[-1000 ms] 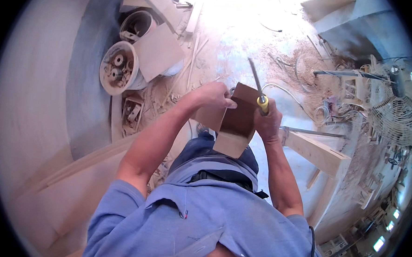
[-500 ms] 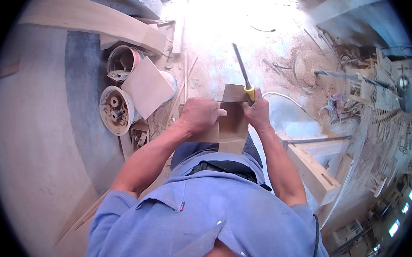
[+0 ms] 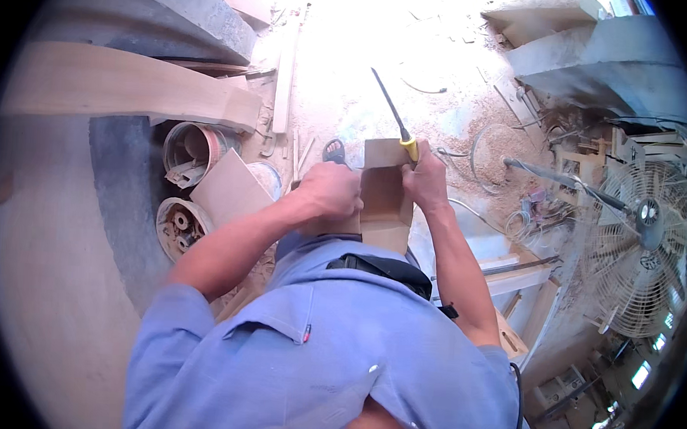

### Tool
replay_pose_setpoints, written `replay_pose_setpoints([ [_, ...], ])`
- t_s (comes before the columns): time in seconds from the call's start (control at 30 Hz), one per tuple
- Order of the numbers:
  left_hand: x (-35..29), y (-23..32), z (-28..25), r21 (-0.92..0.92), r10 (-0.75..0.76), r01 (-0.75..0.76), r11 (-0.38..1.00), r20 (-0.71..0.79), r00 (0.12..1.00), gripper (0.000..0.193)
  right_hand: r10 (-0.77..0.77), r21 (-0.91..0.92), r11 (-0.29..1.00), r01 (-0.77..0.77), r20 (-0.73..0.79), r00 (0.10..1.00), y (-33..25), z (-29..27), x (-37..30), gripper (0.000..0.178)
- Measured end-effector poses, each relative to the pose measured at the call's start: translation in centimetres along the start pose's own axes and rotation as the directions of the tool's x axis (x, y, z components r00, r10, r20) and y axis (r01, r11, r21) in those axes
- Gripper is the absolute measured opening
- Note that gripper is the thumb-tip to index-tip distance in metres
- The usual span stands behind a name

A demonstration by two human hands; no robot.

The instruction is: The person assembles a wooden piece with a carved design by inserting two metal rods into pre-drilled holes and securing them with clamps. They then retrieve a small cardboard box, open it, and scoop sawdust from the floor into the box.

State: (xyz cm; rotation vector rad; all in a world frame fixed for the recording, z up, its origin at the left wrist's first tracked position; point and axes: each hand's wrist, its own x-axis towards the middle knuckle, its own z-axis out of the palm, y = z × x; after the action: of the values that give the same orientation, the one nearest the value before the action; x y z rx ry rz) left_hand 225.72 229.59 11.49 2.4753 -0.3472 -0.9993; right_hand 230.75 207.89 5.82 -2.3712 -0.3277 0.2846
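An open brown cardboard box [image 3: 383, 195] is held in front of my waist, its flaps raised and its inside in shadow. My left hand [image 3: 331, 190] is closed on the box's left side, fingers wrapped over the edge. My right hand [image 3: 428, 176] grips the yellow handle of a long, dark, narrow file [image 3: 392, 107], whose blade points up and away to the left. The same hand also rests against the box's right side. What lies at the bottom of the box cannot be made out.
At left stand dusty buckets [image 3: 181, 225] of scrap beside a leaning square board [image 3: 232, 189] and a long curved timber [image 3: 133, 83]. On the right are a large caged fan [image 3: 646, 230], coiled cables [image 3: 519, 222] and a wooden frame [image 3: 523, 274]. Sawdust covers the floor.
My body has moved, so the surroundings shift and more of the fan shows. A sandalled foot now appears beyond my left hand. Both hands keep their holds; the box tilts slightly more open.
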Motion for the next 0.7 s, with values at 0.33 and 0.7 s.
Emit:
replay_pose_setpoints([
  [0.33, -2.5, -3.7, -8.9, 0.177, 0.366, -0.321, 0.930, -0.496, 0.788, 0.012, 0.346, -0.041, 0.931, -0.363, -0.217, 0.913, 5.7, 0.8, 6.9, 0.049],
  [0.7, 20.2, -8.9, -17.7, -0.364, -0.266, 0.054, 0.930, -0.564, 0.781, 0.049, 0.491, 0.159, 0.853, -0.497, -0.568, 0.660, 12.4, -8.4, 16.7, 0.051],
])
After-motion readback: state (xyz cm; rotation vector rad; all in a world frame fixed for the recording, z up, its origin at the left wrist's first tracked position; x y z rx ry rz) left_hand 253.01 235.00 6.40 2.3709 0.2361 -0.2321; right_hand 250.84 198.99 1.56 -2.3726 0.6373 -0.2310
